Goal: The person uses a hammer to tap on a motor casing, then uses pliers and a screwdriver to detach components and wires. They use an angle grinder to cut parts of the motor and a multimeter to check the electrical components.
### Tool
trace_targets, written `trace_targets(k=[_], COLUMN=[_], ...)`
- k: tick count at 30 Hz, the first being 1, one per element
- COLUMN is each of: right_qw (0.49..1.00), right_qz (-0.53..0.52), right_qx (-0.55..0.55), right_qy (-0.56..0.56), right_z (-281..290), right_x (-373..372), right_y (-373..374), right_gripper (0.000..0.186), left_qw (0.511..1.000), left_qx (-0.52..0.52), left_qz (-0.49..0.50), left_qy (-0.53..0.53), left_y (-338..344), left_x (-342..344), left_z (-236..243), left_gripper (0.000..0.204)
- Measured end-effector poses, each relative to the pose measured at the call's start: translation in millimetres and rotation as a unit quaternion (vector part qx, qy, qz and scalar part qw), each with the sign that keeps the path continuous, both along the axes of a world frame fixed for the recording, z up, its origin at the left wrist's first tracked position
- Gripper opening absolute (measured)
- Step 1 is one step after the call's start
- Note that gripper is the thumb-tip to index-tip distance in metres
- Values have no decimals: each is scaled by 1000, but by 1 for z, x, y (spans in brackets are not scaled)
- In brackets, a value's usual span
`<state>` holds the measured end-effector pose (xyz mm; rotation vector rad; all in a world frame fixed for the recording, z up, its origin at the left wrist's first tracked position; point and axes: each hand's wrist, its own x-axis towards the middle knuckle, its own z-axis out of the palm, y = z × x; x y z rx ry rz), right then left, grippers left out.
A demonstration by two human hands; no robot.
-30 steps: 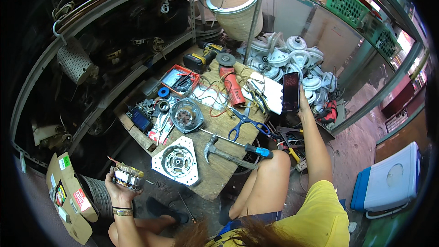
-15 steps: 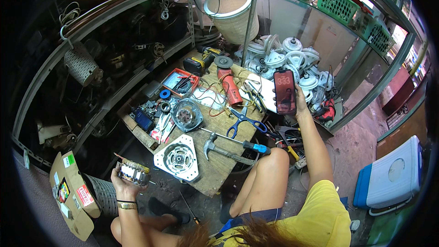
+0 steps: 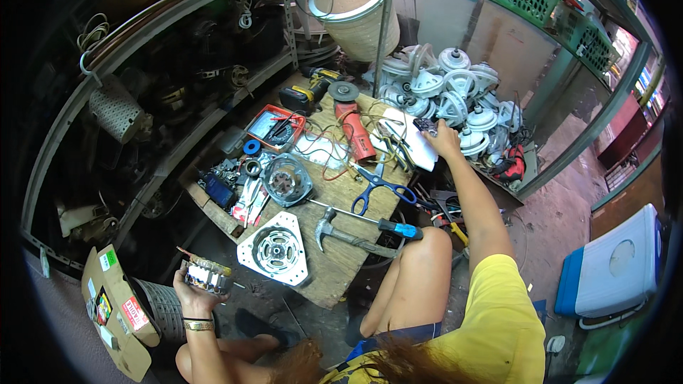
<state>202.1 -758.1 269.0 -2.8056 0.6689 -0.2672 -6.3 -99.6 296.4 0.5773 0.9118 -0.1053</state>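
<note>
In my left hand (image 3: 192, 297), at lower left, is a motor core with copper windings and a thin shaft (image 3: 208, 276), held beside the bench (image 3: 341, 249). My right hand (image 3: 445, 141) is closed on the dark phone (image 3: 425, 126), now mostly foreshortened, at the top of a white board (image 3: 408, 126) with pliers (image 3: 390, 142) on it. A white triangular motor housing (image 3: 274, 249) lies on the bench, with a hammer (image 3: 352, 240), long screwdriver (image 3: 398, 229), blue scissors (image 3: 378, 188) and a clear round housing (image 3: 284, 180) nearby.
Behind are a red grinder (image 3: 353, 128), meter (image 3: 274, 128), drill (image 3: 306, 91), piled white metal housings (image 3: 455, 85) and a large bucket (image 3: 348, 11). Shelving (image 3: 142, 28) lines the left, a cardboard piece (image 3: 114, 313) stands lower left, and a cooler (image 3: 610, 277) sits at right.
My right hand has moved forward and slightly left with the phone, tipping it from upright screen view to a flatter angle at the white board. My left hand still holds the motor core.
</note>
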Motion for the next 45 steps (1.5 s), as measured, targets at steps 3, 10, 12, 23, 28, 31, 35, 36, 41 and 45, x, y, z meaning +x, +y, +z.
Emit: trace_targets(k=[3,10,12,23,28,31,35,36,41,45], right_qw=[998,988,993,990,990,977,959,954,966,987], right_qz=[-22,47,93,131,140,182,274,287,247,155], right_qx=[-62,-141,-73,11,22,2,21,12,7,-38], right_qy=[8,-32,-16,42,-14,-108,-77,-83,-71,3], right_z=[-12,-26,-13,-14,-28,-26,12,18,36,15], right_x=[9,16,14,19,12,-9,-62,-82,-169,-206], right_y=[4,20,35,58,51,34,4,-2,-44,-74], right_gripper=[67,44,37,50,46,36,41,41,40,36], left_qw=[1000,1000,1000,999,999,1000,999,999,999,999], left_qx=[-17,-2,3,-19,-28,-14,-35,-33,-36,-50], left_qz=[14,-2,13,-27,-4,0,2,10,6,-4], left_qy=[-15,-11,-6,-34,-22,-20,-36,-29,-18,-20], left_y=[-14,-14,-12,-12,-13,-13,-12,-13,-20,-17], left_x=[2,0,-1,0,4,4,1,0,1,1], left_z=[9,14,13,8,7,10,11,13,14,8], left_gripper=[42,42,42,41,39,35,35,34,37,38])
